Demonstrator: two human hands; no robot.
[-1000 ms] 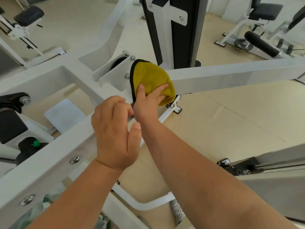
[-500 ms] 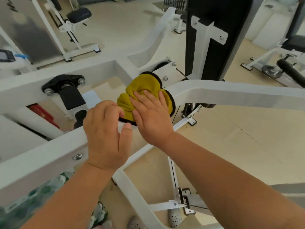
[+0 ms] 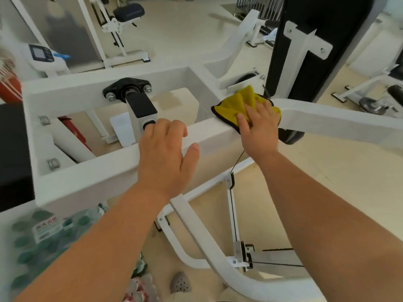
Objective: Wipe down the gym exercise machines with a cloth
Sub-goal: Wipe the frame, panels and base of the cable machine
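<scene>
A yellow cloth (image 3: 238, 103) with a dark edge lies on the white frame (image 3: 91, 168) of a gym machine, where two beams join. My right hand (image 3: 258, 127) presses flat on the cloth, its fingers straight and spread. My left hand (image 3: 165, 153) rests on top of the near beam to the left of the cloth, fingers bent over the far edge and thumb lying along the near face. It holds nothing else.
A black pivot bracket (image 3: 128, 89) with bolts sits on the far beam. A tall black pad with a white bracket (image 3: 305, 46) stands behind the cloth. Packed water bottles (image 3: 41, 236) lie at lower left. Other white machines (image 3: 117, 25) stand behind on the beige floor.
My right hand has slid the cloth down from the pulley bracket onto the beam junction and now lies flat on it. My left hand has stayed on the near beam while my view shifted left.
</scene>
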